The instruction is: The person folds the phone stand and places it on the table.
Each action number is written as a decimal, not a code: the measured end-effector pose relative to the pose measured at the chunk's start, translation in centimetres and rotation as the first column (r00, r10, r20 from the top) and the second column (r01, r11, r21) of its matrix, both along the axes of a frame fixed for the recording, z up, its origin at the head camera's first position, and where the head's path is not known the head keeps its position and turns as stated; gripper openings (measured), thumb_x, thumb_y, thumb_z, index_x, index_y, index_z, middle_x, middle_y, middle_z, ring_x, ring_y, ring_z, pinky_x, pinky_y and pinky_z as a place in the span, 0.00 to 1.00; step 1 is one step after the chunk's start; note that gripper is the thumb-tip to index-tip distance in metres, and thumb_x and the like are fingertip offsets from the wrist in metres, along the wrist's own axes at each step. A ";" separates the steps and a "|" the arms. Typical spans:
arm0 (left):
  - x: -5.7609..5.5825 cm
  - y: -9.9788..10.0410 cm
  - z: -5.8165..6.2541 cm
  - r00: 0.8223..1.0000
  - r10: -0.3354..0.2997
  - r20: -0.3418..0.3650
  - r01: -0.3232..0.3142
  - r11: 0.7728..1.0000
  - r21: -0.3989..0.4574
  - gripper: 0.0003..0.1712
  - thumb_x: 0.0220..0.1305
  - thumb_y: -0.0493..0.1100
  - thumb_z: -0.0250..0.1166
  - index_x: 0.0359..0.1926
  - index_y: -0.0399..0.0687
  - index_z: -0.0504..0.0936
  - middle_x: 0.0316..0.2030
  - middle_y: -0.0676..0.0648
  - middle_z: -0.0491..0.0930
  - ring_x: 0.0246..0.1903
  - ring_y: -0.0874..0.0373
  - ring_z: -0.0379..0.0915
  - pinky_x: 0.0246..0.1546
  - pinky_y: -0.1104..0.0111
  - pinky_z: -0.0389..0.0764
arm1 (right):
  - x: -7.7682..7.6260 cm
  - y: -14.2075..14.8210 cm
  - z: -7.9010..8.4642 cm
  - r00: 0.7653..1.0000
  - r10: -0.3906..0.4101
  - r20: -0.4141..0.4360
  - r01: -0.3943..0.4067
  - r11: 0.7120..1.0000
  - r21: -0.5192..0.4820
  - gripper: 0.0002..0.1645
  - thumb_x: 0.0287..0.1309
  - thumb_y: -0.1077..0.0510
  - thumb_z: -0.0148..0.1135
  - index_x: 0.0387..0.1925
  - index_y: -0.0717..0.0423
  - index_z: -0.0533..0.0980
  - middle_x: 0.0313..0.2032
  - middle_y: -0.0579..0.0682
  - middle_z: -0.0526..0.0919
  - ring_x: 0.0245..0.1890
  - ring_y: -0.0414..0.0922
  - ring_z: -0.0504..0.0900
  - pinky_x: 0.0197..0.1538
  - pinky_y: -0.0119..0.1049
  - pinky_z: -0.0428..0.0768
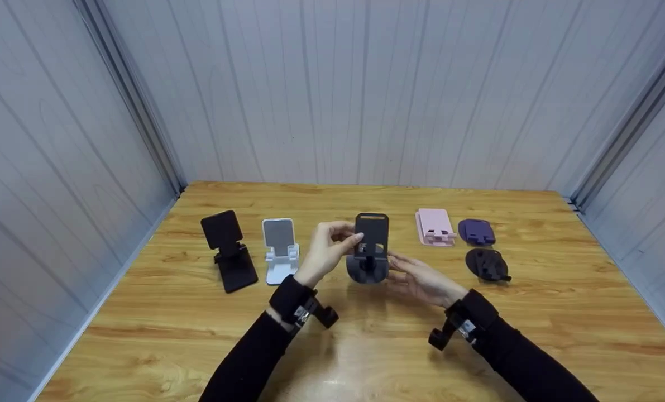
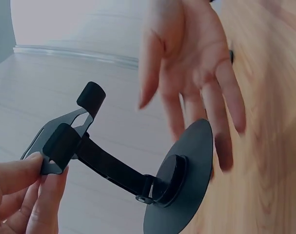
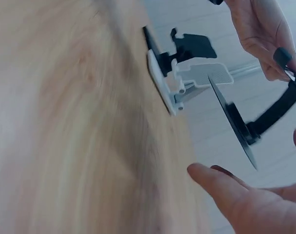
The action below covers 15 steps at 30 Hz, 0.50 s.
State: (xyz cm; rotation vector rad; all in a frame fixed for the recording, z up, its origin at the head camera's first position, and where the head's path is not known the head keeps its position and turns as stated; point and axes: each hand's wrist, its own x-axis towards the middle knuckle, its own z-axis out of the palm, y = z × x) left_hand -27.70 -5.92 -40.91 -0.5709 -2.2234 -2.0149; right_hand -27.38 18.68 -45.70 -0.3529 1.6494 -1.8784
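Observation:
Between the hands, a black phone stand (image 1: 372,228) with a slotted upper plate and a round base is held up off the wooden table. My left hand (image 1: 328,250) pinches the side edge of its plate between thumb and fingers. In the left wrist view, a bent arm (image 2: 113,163) joins the plate to the disc base (image 2: 195,155), which tilts to one side. My right hand (image 1: 421,280) is beside the base, fingers extended and palm turned toward it. The right wrist view has this hand's fingers (image 3: 221,187) spread below the disc (image 3: 233,127), with a gap between.
Unfolded black (image 1: 237,271) and white (image 1: 280,271) phone stands are on the left of the wooden table (image 1: 159,324). To the right lie folded pink (image 1: 436,220), purple (image 1: 479,230) and round black (image 1: 486,263) ones. Pale panel walls (image 1: 332,100) border the table's back and sides.

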 end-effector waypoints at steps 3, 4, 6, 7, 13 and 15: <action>-0.1 0.6 0.3 0.999 -0.001 -0.039 0.000 0.999 -0.041 0.09 0.70 0.29 0.68 0.46 0.22 0.86 0.32 0.40 0.87 0.28 0.67 0.78 0.35 0.69 0.91 | 0.0 -0.1 -0.4 0.996 -0.082 0.035 0.083 0.996 -0.043 0.43 0.86 0.52 0.42 0.82 0.72 0.37 0.76 0.66 0.66 0.61 0.44 0.82 0.76 0.49 0.73; -0.2 0.7 0.4 0.999 -0.004 -0.046 0.002 0.999 -0.051 0.09 0.70 0.29 0.68 0.46 0.22 0.86 0.32 0.39 0.87 0.28 0.67 0.78 0.35 0.68 0.91 | -0.1 -0.1 -0.5 0.994 -0.101 0.041 0.103 0.993 -0.055 0.43 0.86 0.53 0.44 0.82 0.73 0.38 0.72 0.62 0.73 0.58 0.40 0.83 0.73 0.47 0.76; -0.3 1.0 0.6 0.998 -0.007 -0.061 0.003 0.997 -0.073 0.09 0.70 0.29 0.69 0.46 0.23 0.86 0.33 0.37 0.87 0.28 0.67 0.77 0.35 0.68 0.91 | -0.2 -0.1 -0.8 0.991 -0.127 0.040 0.130 0.988 -0.082 0.42 0.85 0.55 0.44 0.81 0.75 0.39 0.62 0.52 0.83 0.53 0.38 0.84 0.69 0.43 0.81; -0.3 1.1 0.6 0.998 -0.006 -0.066 0.001 0.996 -0.085 0.09 0.70 0.30 0.69 0.46 0.24 0.87 0.33 0.37 0.88 0.28 0.67 0.77 0.35 0.68 0.91 | -0.3 0.0 -1.0 0.990 -0.136 0.036 0.139 0.986 -0.092 0.41 0.85 0.56 0.44 0.80 0.77 0.39 0.58 0.47 0.85 0.52 0.38 0.84 0.66 0.41 0.82; -0.4 1.7 0.6 0.998 -0.005 -0.067 -0.001 0.995 -0.095 0.09 0.70 0.30 0.70 0.47 0.26 0.87 0.32 0.38 0.88 0.29 0.66 0.77 0.33 0.72 0.88 | -0.9 0.2 -1.7 0.989 -0.145 0.036 0.149 0.972 -0.179 0.27 0.84 0.63 0.44 0.75 0.73 0.61 0.46 0.43 0.89 0.46 0.38 0.87 0.55 0.33 0.87; -0.4 2.0 0.4 0.998 -0.005 -0.068 -0.001 0.996 -0.086 0.09 0.69 0.30 0.69 0.46 0.26 0.87 0.32 0.37 0.88 0.29 0.66 0.77 0.32 0.75 0.86 | -1.2 0.4 -2.1 0.992 -0.125 0.026 0.128 0.968 -0.215 0.20 0.83 0.64 0.46 0.66 0.65 0.75 0.45 0.45 0.90 0.44 0.38 0.88 0.52 0.31 0.87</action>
